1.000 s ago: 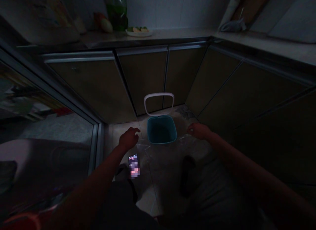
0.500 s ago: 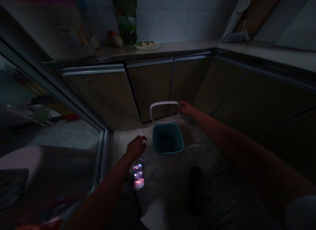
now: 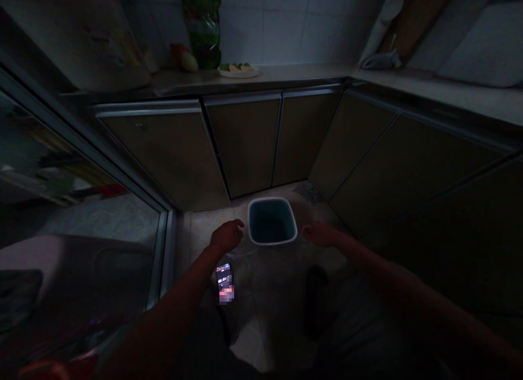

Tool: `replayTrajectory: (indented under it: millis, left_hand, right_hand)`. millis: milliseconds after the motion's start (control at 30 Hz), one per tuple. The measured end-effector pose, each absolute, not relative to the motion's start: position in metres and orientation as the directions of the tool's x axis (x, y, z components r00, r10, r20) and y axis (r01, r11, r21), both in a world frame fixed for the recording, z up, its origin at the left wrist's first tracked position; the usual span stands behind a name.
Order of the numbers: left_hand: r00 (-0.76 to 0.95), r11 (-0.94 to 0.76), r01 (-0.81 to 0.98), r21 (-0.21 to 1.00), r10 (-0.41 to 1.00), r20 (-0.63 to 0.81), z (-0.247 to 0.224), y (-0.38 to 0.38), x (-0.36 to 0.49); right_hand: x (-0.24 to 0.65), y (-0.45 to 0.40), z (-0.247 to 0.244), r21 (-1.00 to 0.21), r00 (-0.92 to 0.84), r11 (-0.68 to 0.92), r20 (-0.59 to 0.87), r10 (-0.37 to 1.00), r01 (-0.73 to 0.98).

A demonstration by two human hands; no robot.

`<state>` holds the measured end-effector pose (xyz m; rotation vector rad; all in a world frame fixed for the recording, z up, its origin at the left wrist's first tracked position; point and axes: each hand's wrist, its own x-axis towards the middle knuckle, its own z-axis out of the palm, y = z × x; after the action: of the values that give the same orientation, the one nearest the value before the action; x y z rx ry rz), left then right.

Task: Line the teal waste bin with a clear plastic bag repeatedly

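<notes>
A teal bin (image 3: 272, 227) stands upright on the tiled floor, its dark inside facing up. The white rim ring (image 3: 273, 243) sits all round its mouth. My left hand (image 3: 227, 236) is just left of the bin, fingers loosely bent and apart, holding nothing. On the other side is my right hand (image 3: 321, 233), a small gap from the rim, its fingers loosely curled with nothing visible in them. Dim light hides the finer finger detail. A lit phone (image 3: 225, 283) lies below my left hand, with a timer on its screen.
Cabinet doors (image 3: 245, 146) line the back and right. A plate of cut food (image 3: 238, 71), a green bag (image 3: 204, 31) and a large pale container (image 3: 93, 48) stand on the counter (image 3: 302, 71). At left is a metal-framed glass door (image 3: 163, 233).
The white ring, held raised behind the bin by my right hand, has come down onto the bin's mouth. My right hand has let go and moved nearer, beside the bin.
</notes>
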<state>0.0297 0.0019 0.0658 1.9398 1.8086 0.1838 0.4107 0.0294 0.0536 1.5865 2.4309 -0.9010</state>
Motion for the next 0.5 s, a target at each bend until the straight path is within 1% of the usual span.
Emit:
replayTrajectory:
  millis: [33,100,133,200,267,333,400,467,500]
  left_hand:
    - [0.121,-0.005,0.878,0.478,0.97,-0.213,0.068,0.001,0.035]
    - [0.146,0.0,0.803,0.597,0.97,-0.197,0.072,-0.001,0.048]
    - [0.167,-0.007,0.758,0.652,0.969,-0.184,0.074,-0.002,0.054]
    - [0.202,-0.027,0.69,0.724,0.967,-0.157,0.077,-0.003,0.064]
    - [0.213,-0.039,0.679,0.733,0.966,-0.146,0.075,-0.005,0.069]
    - [0.195,-0.019,0.71,0.704,0.966,-0.17,0.069,-0.005,0.069]
    - [0.156,0.044,0.727,0.686,0.962,-0.226,0.06,-0.003,0.066]
    - [0.125,0.11,0.718,0.687,0.951,-0.282,0.052,0.003,0.065]
    - [0.12,0.13,0.709,0.693,0.946,-0.3,0.05,0.007,0.066]
  right_hand:
    - [0.409,0.021,0.055,-0.442,-0.477,0.274,-0.455,0.752,0.854]
    - [0.405,0.01,0.057,-0.539,-0.529,0.204,-0.56,0.637,0.817]
    - [0.402,0.008,0.059,-0.586,-0.553,0.16,-0.588,0.589,0.794]
    - [0.396,0.007,0.06,-0.617,-0.557,0.107,-0.605,0.569,0.78]
    - [0.39,0.011,0.06,-0.568,-0.526,0.157,-0.575,0.627,0.808]
    - [0.386,0.015,0.059,-0.463,-0.497,0.257,-0.528,0.689,0.848]
    - [0.385,0.017,0.057,-0.369,-0.487,0.33,-0.519,0.703,0.869]
    - [0.386,0.019,0.055,-0.327,-0.477,0.35,-0.54,0.693,0.878]
    - [0.386,0.021,0.054,-0.336,-0.487,0.355,-0.536,0.689,0.873]
